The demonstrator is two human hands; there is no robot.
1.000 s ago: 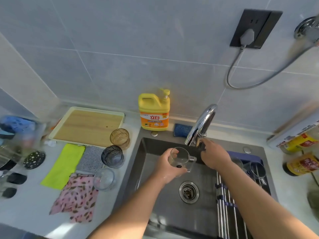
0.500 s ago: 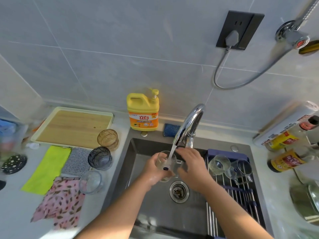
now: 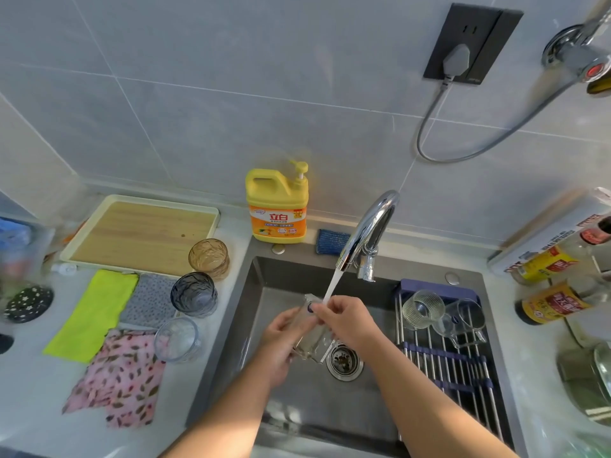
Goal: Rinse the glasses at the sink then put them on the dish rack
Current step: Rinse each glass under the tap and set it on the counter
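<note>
Rinsing is under way: the left hand [image 3: 283, 338] and right hand [image 3: 345, 322] both grip a clear glass [image 3: 312, 347], tilted over the sink [image 3: 254, 312] under the tap [image 3: 372, 226] stream. Next it probably needs draining, then a carry to the dish rack [image 3: 449, 368].

Sink [image 3: 264, 292] centre; dish rack [image 3: 446, 358] across its right side, glasses [image 3: 423, 309] on it. Three glasses [image 3: 194, 294] on desk [image 3: 33, 391] left of sink, tray [image 3: 142, 233] behind them. Soap bottle [image 3: 277, 206] behind sink.
</note>
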